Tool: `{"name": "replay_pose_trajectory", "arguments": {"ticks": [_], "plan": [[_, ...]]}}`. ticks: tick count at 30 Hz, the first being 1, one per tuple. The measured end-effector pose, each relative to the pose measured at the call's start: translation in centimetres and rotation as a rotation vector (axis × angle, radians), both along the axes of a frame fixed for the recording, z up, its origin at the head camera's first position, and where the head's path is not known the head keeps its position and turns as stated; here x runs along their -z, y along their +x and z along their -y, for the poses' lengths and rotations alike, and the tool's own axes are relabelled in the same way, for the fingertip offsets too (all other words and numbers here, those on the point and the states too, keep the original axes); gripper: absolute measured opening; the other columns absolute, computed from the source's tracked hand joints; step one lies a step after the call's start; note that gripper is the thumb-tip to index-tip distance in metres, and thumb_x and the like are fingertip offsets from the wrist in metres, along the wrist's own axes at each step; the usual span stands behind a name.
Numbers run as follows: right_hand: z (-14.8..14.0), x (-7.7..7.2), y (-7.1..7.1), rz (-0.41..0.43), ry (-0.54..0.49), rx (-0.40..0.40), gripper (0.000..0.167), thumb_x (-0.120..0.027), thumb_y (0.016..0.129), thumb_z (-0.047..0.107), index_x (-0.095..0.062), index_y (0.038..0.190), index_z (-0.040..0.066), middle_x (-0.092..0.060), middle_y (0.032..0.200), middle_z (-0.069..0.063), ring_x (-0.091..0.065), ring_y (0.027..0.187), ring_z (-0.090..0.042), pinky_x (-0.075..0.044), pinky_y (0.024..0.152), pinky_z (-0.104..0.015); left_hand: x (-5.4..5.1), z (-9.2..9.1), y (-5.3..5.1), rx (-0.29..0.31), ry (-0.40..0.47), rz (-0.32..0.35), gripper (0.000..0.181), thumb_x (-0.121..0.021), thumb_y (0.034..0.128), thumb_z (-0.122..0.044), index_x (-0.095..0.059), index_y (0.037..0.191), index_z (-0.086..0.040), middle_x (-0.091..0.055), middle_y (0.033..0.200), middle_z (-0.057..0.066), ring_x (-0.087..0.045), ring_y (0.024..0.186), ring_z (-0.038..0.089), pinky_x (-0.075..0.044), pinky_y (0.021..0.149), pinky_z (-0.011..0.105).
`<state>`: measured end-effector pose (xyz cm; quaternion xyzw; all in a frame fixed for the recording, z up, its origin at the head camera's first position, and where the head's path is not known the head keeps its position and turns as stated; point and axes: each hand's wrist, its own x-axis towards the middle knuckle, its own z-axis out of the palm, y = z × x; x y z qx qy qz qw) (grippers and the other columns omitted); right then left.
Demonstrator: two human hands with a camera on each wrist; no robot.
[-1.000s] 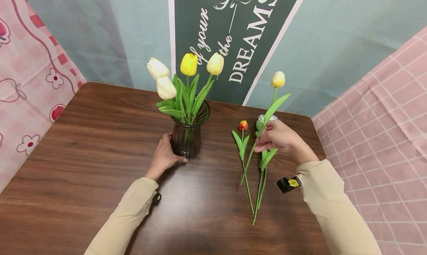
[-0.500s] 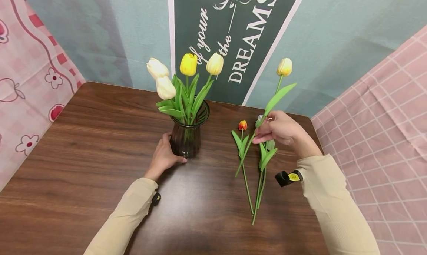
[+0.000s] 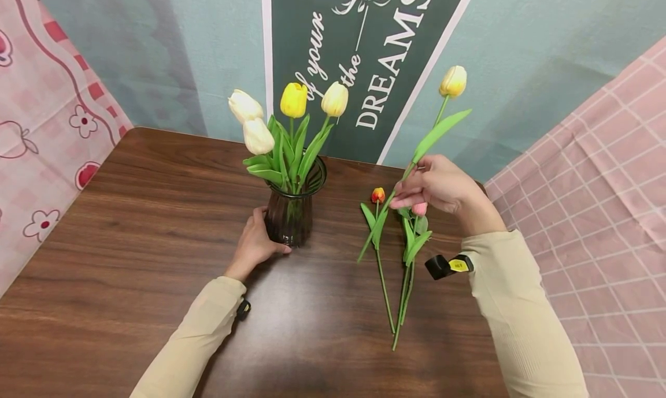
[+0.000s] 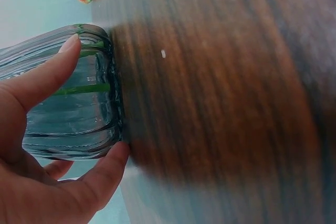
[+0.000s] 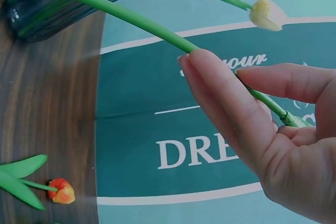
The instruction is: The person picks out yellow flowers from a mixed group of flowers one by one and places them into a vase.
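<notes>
My left hand [image 3: 256, 242] grips the lower part of a dark ribbed glass vase [image 3: 291, 218], thumb and fingers round its base; the left wrist view shows green stems [image 4: 86, 88] through the glass. White tulips [image 3: 258, 136], a yellow tulip [image 3: 293, 100] and a cream tulip [image 3: 335, 99] stand in the vase. My right hand [image 3: 434, 187] pinches the stem of a pale yellow tulip [image 3: 453, 82], held tilted above the table with its bloom up and to the right. In the right wrist view that stem [image 5: 131, 17] passes between thumb and fingers.
A small red-orange tulip [image 3: 378, 195] lies on the wooden table [image 3: 312, 328] right of the vase. Beside it lie more stems with leaves [image 3: 416, 244] and a pink bloom [image 3: 419, 209], partly under my right hand. A cloth with lettering [image 3: 385, 68] hangs behind.
My right hand has lifted the pale yellow tulip upward, its stem end shifting left, uncovering the pink bloom below. The left hand and vase have stayed in place.
</notes>
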<state>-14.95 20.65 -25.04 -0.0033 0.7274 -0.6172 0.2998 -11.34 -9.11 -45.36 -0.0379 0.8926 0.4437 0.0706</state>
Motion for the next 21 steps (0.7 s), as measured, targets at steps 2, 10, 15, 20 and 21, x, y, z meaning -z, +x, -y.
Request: {"name": "replay_pose_trajectory", "arguments": {"ticks": [2,10,15,20,21], "plan": [[0.0,-0.3,-0.1,-0.007,-0.022,0.004,0.013,-0.041,0.088,-0.011,-0.036,0.096,-0.020,-0.057,0.085,-0.024,-0.067,0.072,-0.027,-0.052,0.048,-0.025,0.0,0.0,0.0,-0.001,0.001,0.002,0.102,-0.086,0.0582,-0.019,-0.023,0.137,-0.004,-0.038,0.127,0.027,-0.038,0.117,0.042,-0.034,0.094,0.052],[0.2,-0.9,-0.4,-0.020,-0.108,0.031,0.007,-0.042,0.087,-0.013,-0.042,0.091,-0.018,-0.054,0.085,-0.023,-0.067,0.075,-0.031,-0.055,0.057,-0.033,-0.1,-0.1,-0.2,0.003,-0.012,0.000,0.101,-0.086,0.0586,-0.020,-0.023,0.136,-0.003,-0.038,0.127,0.027,-0.038,0.117,0.042,-0.034,0.094,0.052],[0.4,-1.3,-0.6,-0.036,-0.197,0.044,0.006,-0.041,0.085,-0.016,-0.047,0.086,-0.015,-0.055,0.080,-0.023,-0.066,0.075,-0.034,-0.052,0.073,-0.040,-0.1,-0.1,-0.2,0.001,-0.008,-0.003,0.101,-0.086,0.0577,-0.019,-0.024,0.136,-0.003,-0.039,0.126,0.027,-0.038,0.117,0.042,-0.034,0.095,0.051],[0.7,-1.7,-0.9,-0.038,-0.213,0.063,0.005,-0.041,0.085,-0.016,-0.045,0.087,-0.015,-0.056,0.078,-0.024,-0.066,0.073,-0.035,-0.052,0.073,-0.041,-0.2,0.0,-0.2,-0.002,-0.006,-0.002,0.101,-0.086,0.0574,-0.019,-0.024,0.135,-0.003,-0.038,0.126,0.027,-0.038,0.117,0.042,-0.033,0.096,0.051],[0.8,-1.7,-1.0,-0.042,-0.212,0.068,0.005,-0.040,0.085,-0.017,-0.044,0.088,-0.015,-0.057,0.078,-0.024,-0.066,0.073,-0.035,-0.052,0.073,-0.041,-0.2,0.0,-0.2,-0.003,-0.004,0.000,0.101,-0.086,0.0573,-0.019,-0.024,0.135,-0.003,-0.038,0.127,0.027,-0.037,0.117,0.042,-0.033,0.096,0.051]]}}
